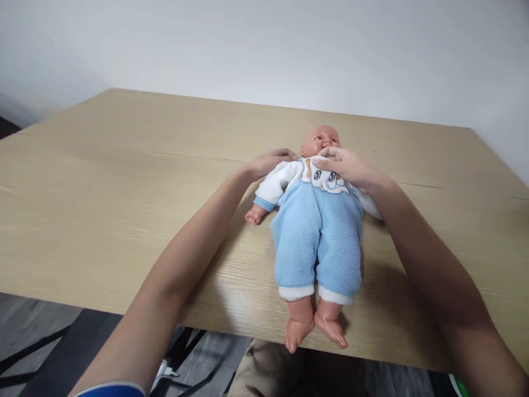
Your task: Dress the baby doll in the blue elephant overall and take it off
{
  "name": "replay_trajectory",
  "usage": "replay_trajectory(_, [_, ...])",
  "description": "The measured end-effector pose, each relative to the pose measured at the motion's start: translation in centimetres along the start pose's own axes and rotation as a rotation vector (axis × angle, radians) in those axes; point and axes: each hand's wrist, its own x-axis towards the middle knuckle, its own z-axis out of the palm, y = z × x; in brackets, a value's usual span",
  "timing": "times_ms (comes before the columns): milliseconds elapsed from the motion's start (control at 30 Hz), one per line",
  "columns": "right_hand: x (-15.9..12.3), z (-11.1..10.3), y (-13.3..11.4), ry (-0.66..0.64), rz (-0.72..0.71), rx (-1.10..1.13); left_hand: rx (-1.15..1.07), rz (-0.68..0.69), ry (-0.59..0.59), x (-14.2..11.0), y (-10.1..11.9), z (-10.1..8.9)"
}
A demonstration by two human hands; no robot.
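Note:
A baby doll (318,231) lies on its back on the table, its bare feet toward me at the front edge. It wears a light blue and white fleece outfit (298,237) with a cartoon animal face on the chest. At the doll's shoulder on the left, my left hand (273,161) curls its fingers in beside the neck; the fingertips are partly hidden. My right hand (349,165) rests over the upper chest, thumb and bent fingers at the collar just under the chin. One doll arm is mostly covered by my right forearm.
The wide wooden table (124,165) has seams running across its top. Behind it stands a pale wall (264,49). Below the front edge show my trousers (268,369), dark metal legs, a white cable plug (167,370) and grey flooring.

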Motion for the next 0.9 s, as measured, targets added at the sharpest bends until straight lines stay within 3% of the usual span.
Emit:
replay_trajectory(133, [-0.8, -1.9, -1.0, 0.06, 0.094, -0.506, -0.007, 0.067, 0.031, -0.7, 2.3, -2.4])
replay_trajectory(200, [-0.9, -2.4, -1.1, 0.06, 0.129, -0.645, -0.02, 0.146, -0.027, -1.7, 4.3, -3.8])
replay_trajectory(367, [-1.0, -2.5, -0.8, 0.048, 0.153, -0.669, 0.108, 0.019, -0.603, -4.0, 7.8, -5.4])
replay_trajectory(467, [-0.9, -2.3, -0.5, 0.066, 0.156, -0.659, 0.183, -0.061, -0.738, -4.2, 7.9, -5.4])
replay_trajectory(767, [-1.0, -2.6, -0.7, 0.045, 0.151, -0.689, 0.178, -0.021, -0.856, -3.8, 7.6, -6.1])
replay_trajectory(900, [-1.2, -2.9, -0.6, 0.034, 0.121, -0.693, 0.381, -0.006, -0.707, -3.3, 6.5, -6.1])
